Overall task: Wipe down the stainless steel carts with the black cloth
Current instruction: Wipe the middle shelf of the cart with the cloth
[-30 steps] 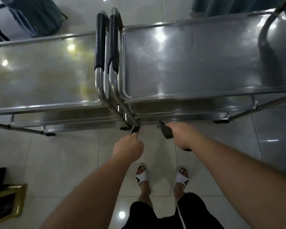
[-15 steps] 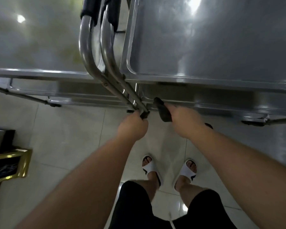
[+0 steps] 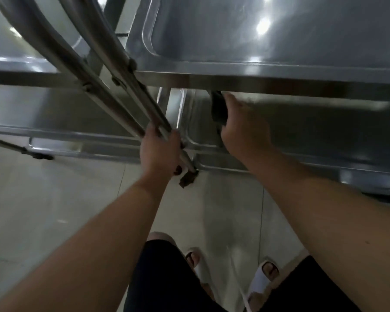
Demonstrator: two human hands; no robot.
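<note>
Head view, only cam: person bends low betw. two stainless carts. Left hand [image 3: 161, 152] is wrapped round the lower end of the slanted handle tubes [image 3: 113, 86], steadying. Right hand [image 3: 243, 129] has fingers curled tight on the black cloth [image 3: 218, 109], reaching in under the top tray [image 3: 257, 70] of the right cart, cloth at the near-left corner of its lower shelf [image 3: 313, 129]. Risks, judged: low clearance, so knuckles or wrist could scrape the tray's underside edge; cloth is bunched, so only a small patch may contact steel and streaks get missed; carts likely on casters, so a hard push could roll one off, hence the left-hand brace. Around: left cart's shelf [image 3: 54, 109] just beside, glossy tile floor [image 3: 54, 199], white sandals [image 3: 261, 280] near the cart base w/ toes exposed. Handle tubes cross in front of the shelf corner and block leftward strokes.
</note>
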